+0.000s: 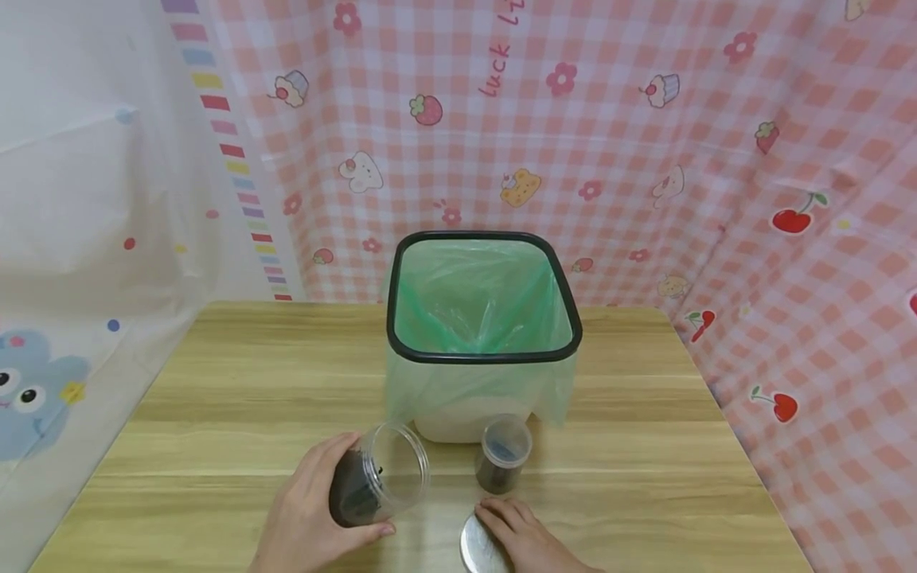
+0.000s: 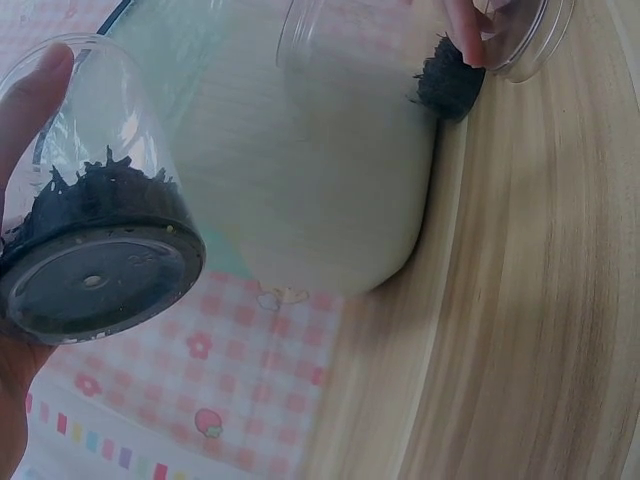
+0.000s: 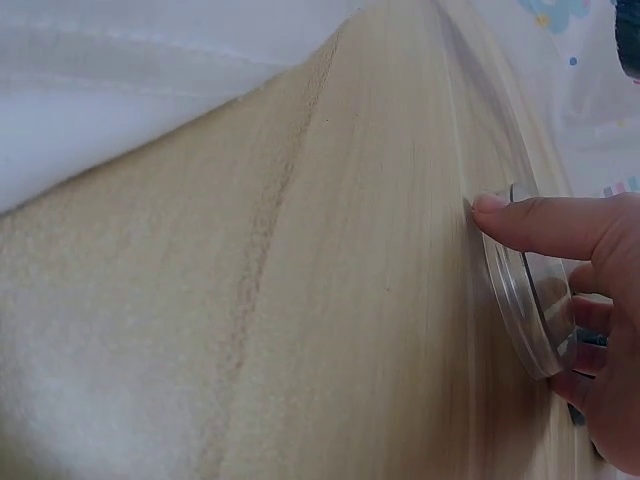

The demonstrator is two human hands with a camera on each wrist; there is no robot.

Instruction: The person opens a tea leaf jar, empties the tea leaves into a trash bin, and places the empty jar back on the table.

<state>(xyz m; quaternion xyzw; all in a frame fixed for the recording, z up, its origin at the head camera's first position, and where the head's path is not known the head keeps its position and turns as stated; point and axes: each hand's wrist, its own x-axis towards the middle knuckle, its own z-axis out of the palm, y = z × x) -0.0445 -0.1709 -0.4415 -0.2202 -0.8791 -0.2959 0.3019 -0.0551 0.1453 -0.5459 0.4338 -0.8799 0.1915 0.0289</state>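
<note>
My left hand (image 1: 301,505) grips a clear plastic jar (image 1: 356,489), tilted with its open mouth toward the right. Dark, dry, leaf-like shreds fill the bottom part of this jar, as the left wrist view shows (image 2: 105,215). On the table, my right hand (image 1: 533,543) holds a round clear-rimmed lid (image 1: 481,547) by its edge, thumb on one side and fingers on the other (image 3: 525,300). Just beyond that hand stands a smaller open clear jar (image 1: 499,469), upright, with dark contents in its lower part.
A pale bin (image 1: 451,422) with a black rim (image 1: 483,357) and green liner bag (image 1: 473,294) stands behind the jars at the table's middle. Its bag hangs over the front. Wooden tabletop (image 1: 251,414) extends to both sides. Pink checked cloth (image 1: 458,151) hangs behind and at right.
</note>
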